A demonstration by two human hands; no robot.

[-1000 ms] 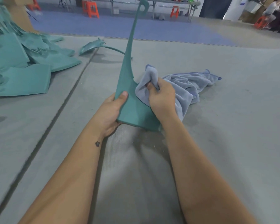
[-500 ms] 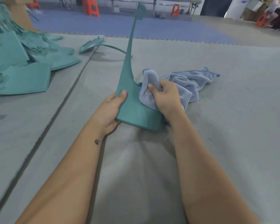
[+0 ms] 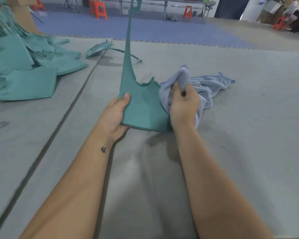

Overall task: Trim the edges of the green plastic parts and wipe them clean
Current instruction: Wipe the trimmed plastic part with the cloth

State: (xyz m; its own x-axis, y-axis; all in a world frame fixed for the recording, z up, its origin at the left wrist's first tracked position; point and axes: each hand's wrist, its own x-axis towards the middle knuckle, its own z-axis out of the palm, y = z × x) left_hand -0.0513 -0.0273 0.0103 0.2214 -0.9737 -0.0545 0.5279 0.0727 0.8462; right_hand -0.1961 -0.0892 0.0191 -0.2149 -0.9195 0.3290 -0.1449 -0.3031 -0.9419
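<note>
Head view showed the tall, thin teal-green plastic part (image 3: 141, 107), broad at its base and narrowing to a long upright stem with a hole near the top, standing on the grey padded floor mat (image 3: 248, 135) near the mat's middle. The likeliest trouble was the slender stem flexing or snapping if the wipe pushed hard sideways, since only the base was braced; the notched, jagged upper edge of the base could also snag the cloth. The left hand (image 3: 116, 116) had its grip clamped on the base's left edge, thumb on the near face. The right hand (image 3: 183, 106) had its grip clamped on a bunched pale lavender-blue microfibre cloth (image 3: 207, 87), touching the part's right edge. A pile of similar green plastic parts (image 3: 24, 69) lay toward the mat's far left edge.
</note>
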